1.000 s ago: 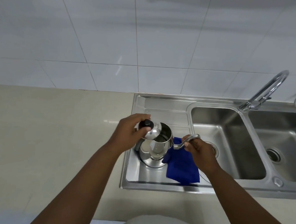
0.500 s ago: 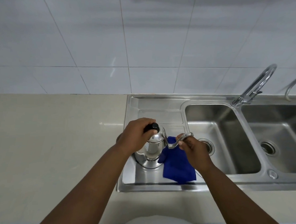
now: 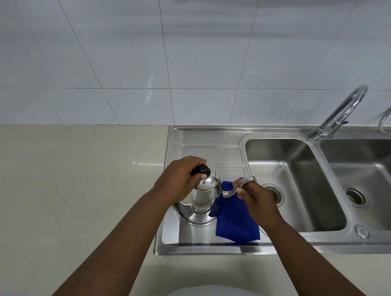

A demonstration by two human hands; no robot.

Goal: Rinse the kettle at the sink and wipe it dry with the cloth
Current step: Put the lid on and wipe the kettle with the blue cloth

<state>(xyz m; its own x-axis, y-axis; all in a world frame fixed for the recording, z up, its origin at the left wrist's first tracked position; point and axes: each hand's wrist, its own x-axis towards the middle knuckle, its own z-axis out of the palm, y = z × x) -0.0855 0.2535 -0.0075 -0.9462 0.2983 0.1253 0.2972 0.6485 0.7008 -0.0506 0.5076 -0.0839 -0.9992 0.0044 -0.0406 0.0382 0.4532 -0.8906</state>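
Kettle [image 3: 201, 200] upright on the drainboard [image 3: 212, 153] of the sink [image 3: 294, 182], left of the nearer basin, lid [image 3: 205, 182] seated on top. Left hand [image 3: 180, 177] closed over the lid's black knob [image 3: 201, 170]; right hand [image 3: 254, 197] closed around the curved steel handle [image 3: 235, 187]. Cloth [image 3: 236, 220] blue, lying on the drainboard, touching the kettle's right side and partly under the right wrist. Tap [image 3: 336, 114] well apart, off to the right behind the basins, no water visibly running.

Risks, as judged from here: lid loosely seated and sliding off if the kettle tips on the lift toward the basin (a firm press on the knob would prevent that). Polished steel likely slippery when wet, so a weak hold on the thin handle could let the body swing. Cloth close enough to snag on the base and drag into the basin, soaked before the wiping step.

No brand, label or writing legible anywhere; faint marks on the kettle's body too small to read.
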